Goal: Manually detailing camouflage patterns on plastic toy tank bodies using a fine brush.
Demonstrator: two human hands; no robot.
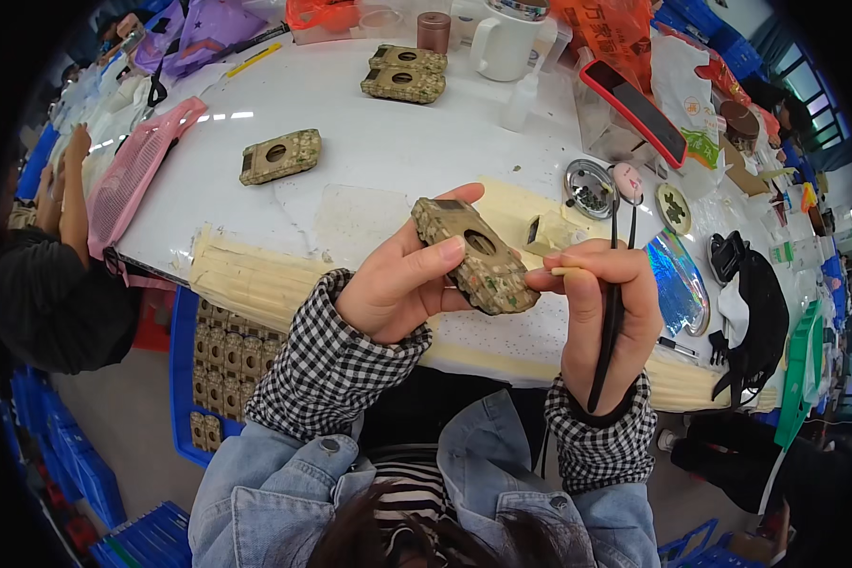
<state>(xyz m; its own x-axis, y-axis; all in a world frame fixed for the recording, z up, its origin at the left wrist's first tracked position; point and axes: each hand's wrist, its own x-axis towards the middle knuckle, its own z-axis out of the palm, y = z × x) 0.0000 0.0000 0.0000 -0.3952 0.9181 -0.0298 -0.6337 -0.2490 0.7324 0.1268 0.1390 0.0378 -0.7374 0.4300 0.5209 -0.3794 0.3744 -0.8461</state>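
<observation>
Hiding pt of L hand: hull

The person before me wears a pale blue denim jacket with round metal buttons, a black-and-white striped top and black-and-white gingham oversleeves gathered at the wrists.

Left hand: some fingers hidden behind camouflage shell. Pale piece at right hand too small for me to identify. Dark bits in round dish: likewise. Checkered sleeve hides part of blue tray.
</observation>
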